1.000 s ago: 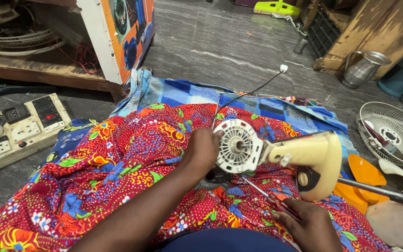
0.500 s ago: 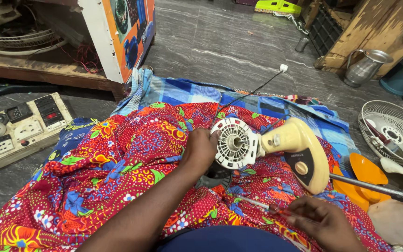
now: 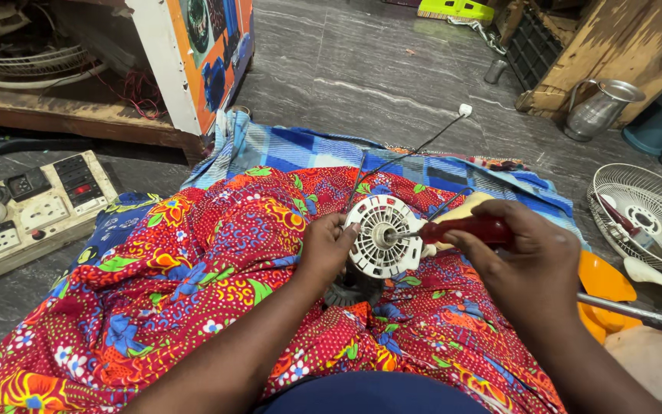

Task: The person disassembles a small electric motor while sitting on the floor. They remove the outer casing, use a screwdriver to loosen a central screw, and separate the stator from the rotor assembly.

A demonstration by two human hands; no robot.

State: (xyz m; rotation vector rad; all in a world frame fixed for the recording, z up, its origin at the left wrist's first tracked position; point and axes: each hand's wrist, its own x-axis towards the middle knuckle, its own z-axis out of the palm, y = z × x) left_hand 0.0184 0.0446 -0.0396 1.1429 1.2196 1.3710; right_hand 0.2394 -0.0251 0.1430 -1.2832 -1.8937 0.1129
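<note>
- Head view looks down on a person seated on a grey stone floor [image 3: 392, 69], lap covered by a red floral-print cloth [image 3: 193, 276] spread over a blue checked blanket [image 3: 323, 149].
- The left hand [image 3: 325, 247] is curled around the left rim of a round white slotted plastic fan motor housing [image 3: 381, 238], fingers closed on its edge, holding it upright above the lap near the middle of the red cloth.
- The right hand [image 3: 526, 257] is wrapped shut around a red-handled screwdriver [image 3: 465, 228], whose tip points left to the hub at the centre of the housing.
- A thin black cord with a small white plug [image 3: 465, 110] runs from behind the housing to the floor beyond the blanket's far edge.
- At the left edge of the floor lies a cream switchboard with sockets and black switches [image 3: 36, 207], beside a wooden shelf [image 3: 63, 119] holding wire fan guards.
- To the right, past the blanket, a white wire fan grille [image 3: 645, 215] rests on the floor, with a steel jug [image 3: 603, 107] behind it by a wooden crate and an orange plastic piece [image 3: 603, 287] just beside the right wrist.
</note>
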